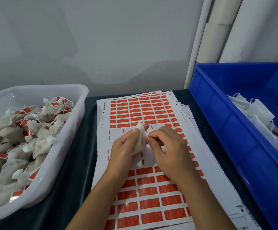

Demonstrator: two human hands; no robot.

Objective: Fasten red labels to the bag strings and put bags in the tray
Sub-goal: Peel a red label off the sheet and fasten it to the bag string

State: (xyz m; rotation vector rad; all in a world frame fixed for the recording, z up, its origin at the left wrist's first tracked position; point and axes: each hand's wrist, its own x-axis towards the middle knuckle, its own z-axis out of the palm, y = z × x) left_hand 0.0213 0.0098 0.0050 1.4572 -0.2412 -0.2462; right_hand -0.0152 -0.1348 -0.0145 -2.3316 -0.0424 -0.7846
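My left hand (125, 146) grips a small white bag (140, 138) above the middle of the label sheet (144, 112). My right hand (166, 146) is right beside the bag, its fingertips pinched together at the bag's string; the string itself is too thin to make out. The sheet carries rows of red labels (151, 204), with a bare band in the middle where labels are gone. A translucent white tray (65, 146) on the left holds several bags (40, 143) with red labels on their strings.
A blue bin (221, 123) on the right holds several unlabelled white bags (257, 112). More label sheets lie stacked under the top one. A dark cloth covers the table (78, 163). White rolls (217, 30) lean against the grey wall behind.
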